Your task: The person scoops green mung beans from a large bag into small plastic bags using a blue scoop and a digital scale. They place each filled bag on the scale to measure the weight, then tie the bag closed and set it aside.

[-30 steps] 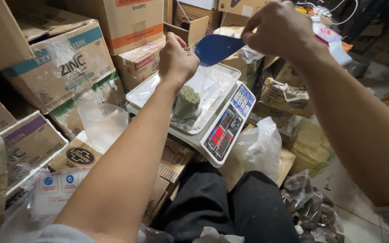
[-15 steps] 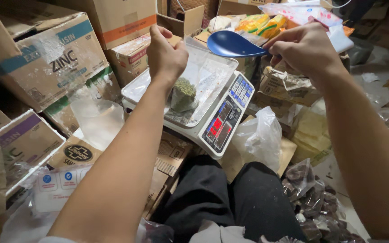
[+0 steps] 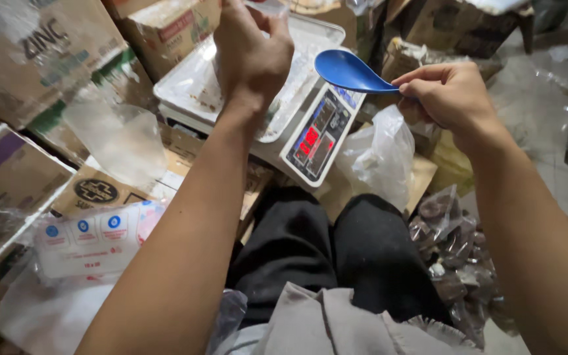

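Right hand [image 3: 447, 97] closed on blue scoop [image 3: 348, 71] by its handle, bowl out past the fingers, hanging over the scale [image 3: 317, 135] near its display corner. Left hand [image 3: 251, 56] over the scale's tray [image 3: 195, 85], back to camera, fingers curled around something clear at the top edge; can't tell what. Tray lined with clear plastic, crumbs near its left edge. Display lit red. Clear bag [image 3: 116, 141] just left of the scale, against cardboard boxes [image 3: 24, 59]. White crumpled bag [image 3: 379, 154] just right of the display. Bagged dark pieces [image 3: 455, 246] beside the right knee.
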